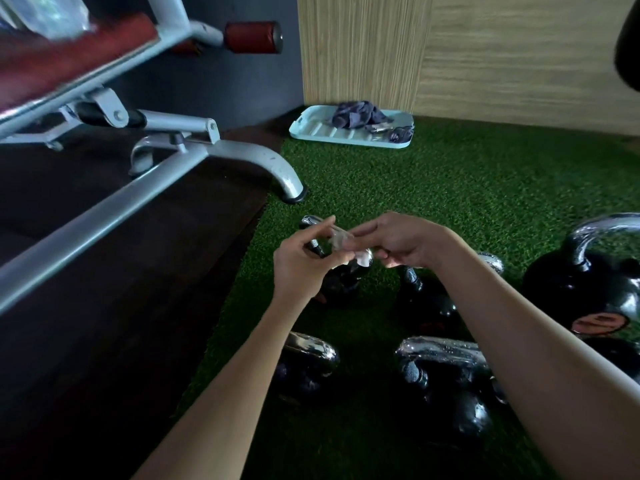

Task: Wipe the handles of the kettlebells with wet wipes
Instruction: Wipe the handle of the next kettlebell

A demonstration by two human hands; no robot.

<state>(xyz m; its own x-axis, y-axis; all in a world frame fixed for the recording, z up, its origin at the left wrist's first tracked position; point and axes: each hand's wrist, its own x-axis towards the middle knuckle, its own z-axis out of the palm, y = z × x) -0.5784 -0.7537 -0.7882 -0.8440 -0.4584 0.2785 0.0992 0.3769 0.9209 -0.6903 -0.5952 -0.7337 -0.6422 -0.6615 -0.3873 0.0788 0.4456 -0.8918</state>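
We pinch the wet wipe [341, 242] between left hand [304, 263] and right hand [403, 242], apparently readying it, and next must lower it onto the kettlebell handle [311, 225] just beneath.

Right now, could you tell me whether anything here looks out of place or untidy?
Only the crumpled dark cloth heaped on the pale blue tray by the wall; nothing looks spilled or broken.

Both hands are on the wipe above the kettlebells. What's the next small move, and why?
Probably pull the small white wet wipe open flat. The left hand and right hand both pinch it in the air and it looks bunched. It touches nothing yet. The chrome handle of the black kettlebell sits just beneath, so it is likely the first to be wiped.
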